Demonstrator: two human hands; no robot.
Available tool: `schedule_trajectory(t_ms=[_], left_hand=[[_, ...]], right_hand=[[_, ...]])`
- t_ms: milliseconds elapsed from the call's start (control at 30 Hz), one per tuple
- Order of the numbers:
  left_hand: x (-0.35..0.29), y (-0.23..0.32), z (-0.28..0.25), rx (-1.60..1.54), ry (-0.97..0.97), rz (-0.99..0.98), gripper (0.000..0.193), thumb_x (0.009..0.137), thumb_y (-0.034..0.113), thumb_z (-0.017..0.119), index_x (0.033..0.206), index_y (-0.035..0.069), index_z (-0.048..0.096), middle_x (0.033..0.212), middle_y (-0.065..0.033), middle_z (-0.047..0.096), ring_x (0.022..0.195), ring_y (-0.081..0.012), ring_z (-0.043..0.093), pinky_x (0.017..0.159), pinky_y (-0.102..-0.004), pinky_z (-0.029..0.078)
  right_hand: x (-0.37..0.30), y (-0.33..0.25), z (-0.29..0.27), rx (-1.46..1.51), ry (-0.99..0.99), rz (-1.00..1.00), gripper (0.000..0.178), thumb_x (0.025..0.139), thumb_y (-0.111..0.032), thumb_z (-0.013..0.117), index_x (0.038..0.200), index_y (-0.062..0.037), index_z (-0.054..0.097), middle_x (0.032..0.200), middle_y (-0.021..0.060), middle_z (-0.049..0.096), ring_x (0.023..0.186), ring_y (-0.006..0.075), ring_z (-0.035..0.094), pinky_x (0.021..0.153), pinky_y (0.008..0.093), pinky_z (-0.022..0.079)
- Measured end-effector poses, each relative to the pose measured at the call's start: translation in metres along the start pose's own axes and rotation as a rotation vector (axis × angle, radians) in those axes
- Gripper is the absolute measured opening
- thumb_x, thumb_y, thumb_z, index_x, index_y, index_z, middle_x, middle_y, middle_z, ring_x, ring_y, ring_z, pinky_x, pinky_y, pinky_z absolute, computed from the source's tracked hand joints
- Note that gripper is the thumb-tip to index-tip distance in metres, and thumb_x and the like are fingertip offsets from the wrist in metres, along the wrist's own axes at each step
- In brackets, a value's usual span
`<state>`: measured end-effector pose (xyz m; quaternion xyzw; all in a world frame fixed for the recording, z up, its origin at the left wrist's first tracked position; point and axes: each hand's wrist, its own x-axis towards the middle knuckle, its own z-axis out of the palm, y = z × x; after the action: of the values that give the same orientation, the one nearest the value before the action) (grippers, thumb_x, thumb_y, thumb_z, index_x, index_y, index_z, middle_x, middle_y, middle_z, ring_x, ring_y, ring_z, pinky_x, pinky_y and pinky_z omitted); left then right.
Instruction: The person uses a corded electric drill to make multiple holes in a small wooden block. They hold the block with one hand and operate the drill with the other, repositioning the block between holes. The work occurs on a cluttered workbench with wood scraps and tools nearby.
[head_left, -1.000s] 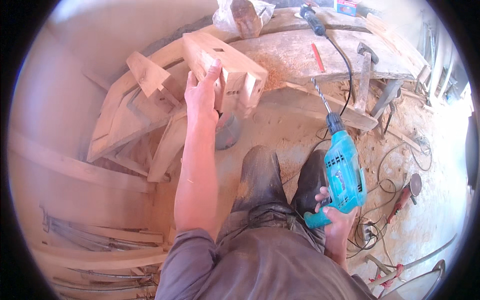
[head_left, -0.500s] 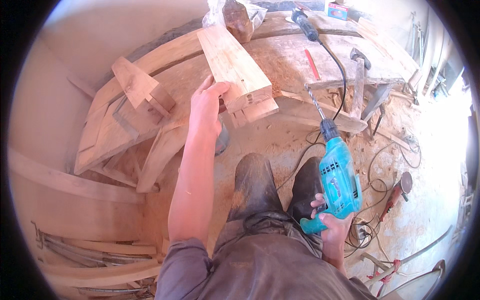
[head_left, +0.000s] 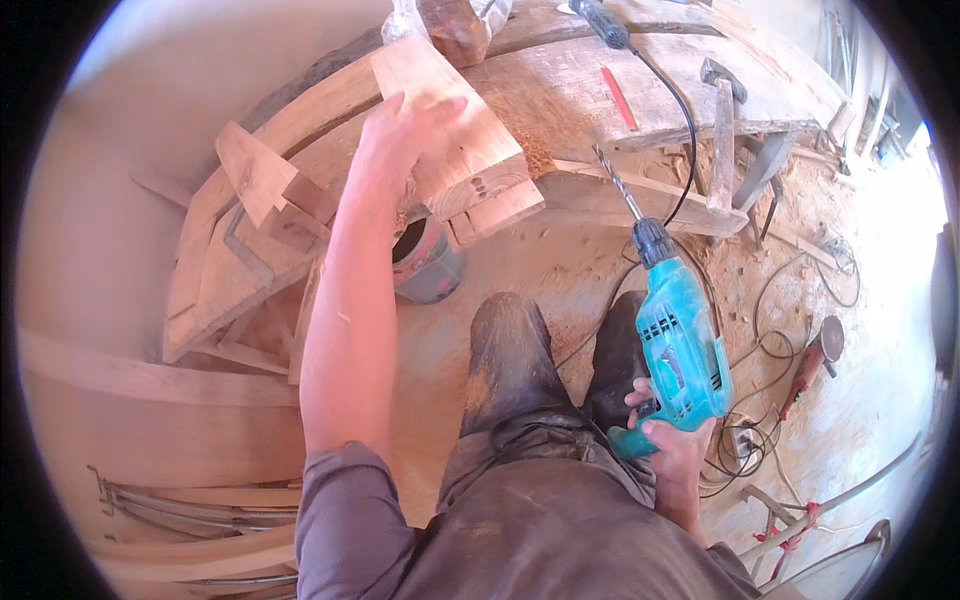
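A thick pale wooden block [head_left: 470,130] lies on the workbench [head_left: 540,90], its near end jutting past the bench edge. Small dark holes mark that end, and a second wooden piece [head_left: 497,213] sits under it. My left hand [head_left: 408,135] is over the block's upper face, fingers spread and slightly blurred, gripping nothing. At my right thigh, my right hand [head_left: 672,430] is wrapped around the handle of a teal power drill [head_left: 680,340]. Its long twist bit [head_left: 618,183] points up and away, apart from the block.
A grey bucket [head_left: 430,270] stands below the bench edge. On the bench are a red pencil [head_left: 618,98], a hammer [head_left: 724,130], a corded tool [head_left: 603,22] and an angled wooden piece [head_left: 262,175]. Cables and a red grinder [head_left: 808,370] lie on the dusty floor at right.
My left hand has let go of the block's side edge and moved up across its top, fingers now spread. The view has shifted slightly; the drill stays in my right hand.
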<state>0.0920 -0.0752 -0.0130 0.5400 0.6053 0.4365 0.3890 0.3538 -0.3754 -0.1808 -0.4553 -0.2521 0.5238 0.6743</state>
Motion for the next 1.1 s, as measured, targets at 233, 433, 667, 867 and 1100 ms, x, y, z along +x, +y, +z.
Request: schedule_trajectory(t_ms=[233,433,667,867,1100], left_hand=[[0.096,-0.001,0.013,0.577,0.054,0.080,0.127,0.069,0.056,0.087,0.165,-0.004,0.030,0.162,-0.0314,0.042,0.152,-0.0383,0.042,0.123,-0.0447,0.038],[0.121,-0.004,0.018,0.561,0.163,0.105,0.126,0.068,0.052,0.087,0.166,-0.002,0.029,0.163,-0.0314,0.041,0.153,-0.0397,0.039,0.124,-0.0448,0.037],[0.188,-0.007,0.004,0.613,0.075,0.092,0.119,0.071,0.062,0.083,0.163,0.001,0.039,0.166,-0.0263,0.040,0.156,-0.0392,0.033,0.126,-0.0447,0.032],[0.210,-0.006,0.003,0.705,-0.026,0.089,0.097,0.080,0.075,0.069,0.150,0.008,0.061,0.161,-0.0217,0.049,0.152,-0.0352,0.042,0.125,-0.0447,0.030],[0.230,-0.006,0.001,0.950,-0.059,0.232,0.088,0.091,0.075,0.051,0.149,0.010,0.061,0.156,-0.0185,0.056,0.147,-0.0364,0.049,0.124,-0.0449,0.032]], right_hand=[[-0.002,-0.001,-0.010,-0.103,0.078,0.108,0.079,0.057,0.004,0.063,0.136,0.0082,0.057,0.113,0.0227,0.073,0.092,0.0337,0.074,0.067,0.0416,0.061],[0.002,-0.014,-0.017,-0.208,-0.072,0.215,0.064,0.066,0.011,0.065,0.130,0.0079,0.064,0.112,0.0182,0.076,0.097,0.0267,0.075,0.078,0.0359,0.060],[0.005,-0.019,-0.001,-0.261,-0.173,0.282,0.049,0.072,0.011,0.068,0.121,0.0037,0.071,0.104,0.0114,0.077,0.093,0.0180,0.073,0.080,0.0320,0.059],[0.010,-0.015,0.003,-0.391,-0.147,0.274,0.047,0.074,0.011,0.069,0.121,0.0031,0.071,0.104,0.0108,0.077,0.093,0.0181,0.073,0.082,0.0319,0.060],[0.017,-0.017,0.013,-0.432,-0.269,0.291,0.047,0.081,0.008,0.071,0.128,0.0034,0.068,0.111,0.0116,0.078,0.100,0.0190,0.074,0.088,0.0329,0.060]])
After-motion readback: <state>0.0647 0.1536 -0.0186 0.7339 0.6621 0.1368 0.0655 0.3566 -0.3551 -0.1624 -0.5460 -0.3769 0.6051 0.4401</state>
